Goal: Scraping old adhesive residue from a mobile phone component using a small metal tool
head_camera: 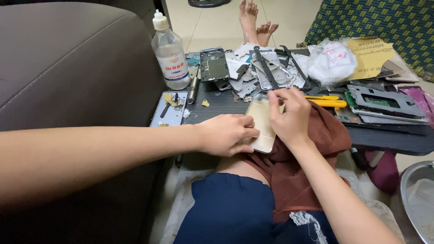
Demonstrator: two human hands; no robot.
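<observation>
A gold phone back shell (261, 123) lies tilted on a brown cloth (316, 140) over my knee. My left hand (226, 134) presses on its lower left edge and steadies it. My right hand (289, 115) pinches at the shell's upper right side with thumb and forefinger; what it pinches is too small to tell. Both hands touch the shell.
A clear liquid bottle (170, 54) stands at the back left by a grey sofa (68, 63). Several phone frames and parts (253, 68) cover a dark board (389, 138), with yellow tools (327, 101), a white bag (332, 61) and a metal bowl (416, 199) at right.
</observation>
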